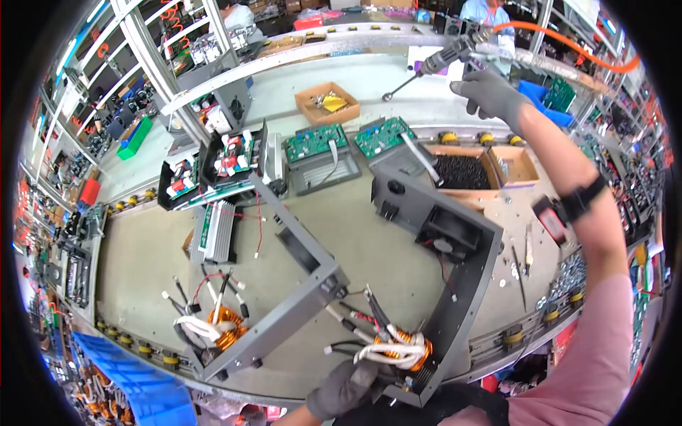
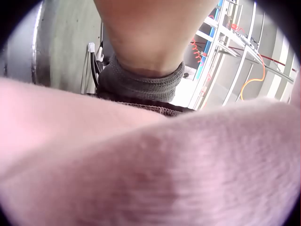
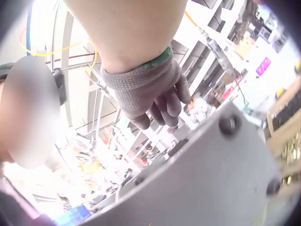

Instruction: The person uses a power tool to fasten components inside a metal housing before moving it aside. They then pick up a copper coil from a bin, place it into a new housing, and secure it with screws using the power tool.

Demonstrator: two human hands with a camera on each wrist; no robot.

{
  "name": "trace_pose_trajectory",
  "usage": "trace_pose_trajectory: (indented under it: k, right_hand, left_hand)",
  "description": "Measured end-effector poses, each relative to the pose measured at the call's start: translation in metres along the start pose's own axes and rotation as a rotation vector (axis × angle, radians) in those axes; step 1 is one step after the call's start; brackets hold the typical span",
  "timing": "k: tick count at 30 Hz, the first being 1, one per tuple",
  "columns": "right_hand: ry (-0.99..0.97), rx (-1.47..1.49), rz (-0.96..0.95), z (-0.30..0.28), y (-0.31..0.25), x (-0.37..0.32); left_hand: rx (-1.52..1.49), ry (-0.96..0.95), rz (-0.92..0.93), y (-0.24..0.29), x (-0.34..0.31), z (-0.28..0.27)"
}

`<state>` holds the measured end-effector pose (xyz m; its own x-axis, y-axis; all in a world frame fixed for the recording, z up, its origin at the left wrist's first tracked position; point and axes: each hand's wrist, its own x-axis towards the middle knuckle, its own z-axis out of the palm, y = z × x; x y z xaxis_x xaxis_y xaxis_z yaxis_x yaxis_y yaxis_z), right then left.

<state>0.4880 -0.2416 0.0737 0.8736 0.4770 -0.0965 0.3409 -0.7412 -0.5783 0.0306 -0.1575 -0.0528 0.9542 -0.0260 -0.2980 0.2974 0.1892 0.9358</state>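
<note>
In the head view, the gloved right hand (image 1: pixel 491 98) is raised beside a hanging power driver (image 1: pixel 444 58), with a gap between them. Its fingers are loosely bent and empty; the right wrist view also shows the hand (image 3: pixel 153 96) apart from the driver (image 3: pixel 220 56). The gloved left hand (image 1: pixel 342 390) is low at the near end of a grey metal housing (image 1: pixel 465 305), beside a copper coil with white cables (image 1: pixel 398 349). Its grip there is unclear. Only the left glove's cuff (image 2: pixel 141 82) shows in the left wrist view.
A second grey housing (image 1: pixel 284 319) stands to the left, with another coil (image 1: pixel 224 330). Behind are green circuit boards (image 1: pixel 316 140), a box of black screws (image 1: pixel 462 172) and a cardboard box (image 1: pixel 327 103). A finned heatsink (image 1: pixel 217 231) lies left. Rollers line the bench edges.
</note>
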Motion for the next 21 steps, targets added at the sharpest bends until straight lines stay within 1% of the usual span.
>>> trace_pose_trajectory:
  k: [1,2,3,5,6,7,9,10,11,12,13,15,16,17,18,19,20,21]
  right_hand:
    - [0.056,0.063,0.076,0.001,0.003,0.023]
    - [0.107,0.131,0.145,0.005,0.006,0.046]
    - [0.107,0.121,0.131,0.011,0.016,0.075]
    - [0.389,0.569,0.057,0.028,0.043,0.132]
    - [0.454,0.771,-0.015,0.035,0.045,0.144]
    - [0.439,0.775,-0.002,0.042,0.048,0.155]
    - [0.643,0.929,-0.187,0.045,0.040,0.147]
    - [0.623,0.953,-0.187,0.042,0.042,0.148]
    - [0.602,0.975,-0.189,0.036,0.043,0.146]
    - [0.471,1.040,-0.274,0.026,0.028,0.120]
    - [0.553,0.626,-0.280,0.013,0.032,0.112]
    - [0.586,1.082,-0.489,-0.016,0.011,0.081]
    - [0.681,0.983,-0.515,-0.030,-0.007,0.050]
    - [0.661,1.060,-0.571,-0.040,-0.018,0.014]
    - [0.775,1.052,-0.793,-0.050,-0.019,-0.004]
    - [0.760,1.049,-0.766,-0.053,-0.017,-0.024]
    - [0.619,1.090,-1.009,-0.056,-0.015,-0.044]
    - [0.464,1.126,-1.242,-0.061,-0.014,-0.058]
  left_hand:
    - [-0.123,-0.046,-0.074,-0.002,-0.002,-0.003]
    - [-0.182,-0.085,-0.182,-0.012,-0.006,-0.009]
    - [-0.373,-0.024,-0.013,-0.032,-0.006,0.000]
    - [-0.244,-0.089,-0.080,-0.005,-0.001,-0.007]
    - [-0.225,-0.116,-0.023,-0.001,0.001,-0.008]
    - [-0.231,-0.106,-0.039,0.001,0.002,-0.010]
    - [-0.200,-0.130,-0.086,-0.001,0.001,-0.012]
    - [-0.290,-0.180,-0.063,-0.010,0.002,-0.013]
    - [-0.394,-0.076,-0.082,-0.020,-0.009,-0.006]
    - [-0.255,-0.059,0.020,-0.016,-0.006,-0.005]
    - [-0.121,-0.040,0.114,-0.009,-0.001,-0.006]
    - [-0.097,-0.024,0.062,-0.015,-0.003,-0.006]
    - [-0.064,-0.010,-0.016,-0.022,-0.009,-0.007]
    - [-0.025,-0.003,-0.091,-0.028,-0.013,-0.010]
    - [-0.018,0.010,-0.086,-0.032,-0.013,-0.011]
    - [-0.012,0.021,-0.078,-0.038,-0.013,-0.009]
    - [-0.051,0.136,-0.020,-0.052,-0.009,-0.001]
    - [-0.110,0.210,-0.076,-0.058,-0.008,0.004]
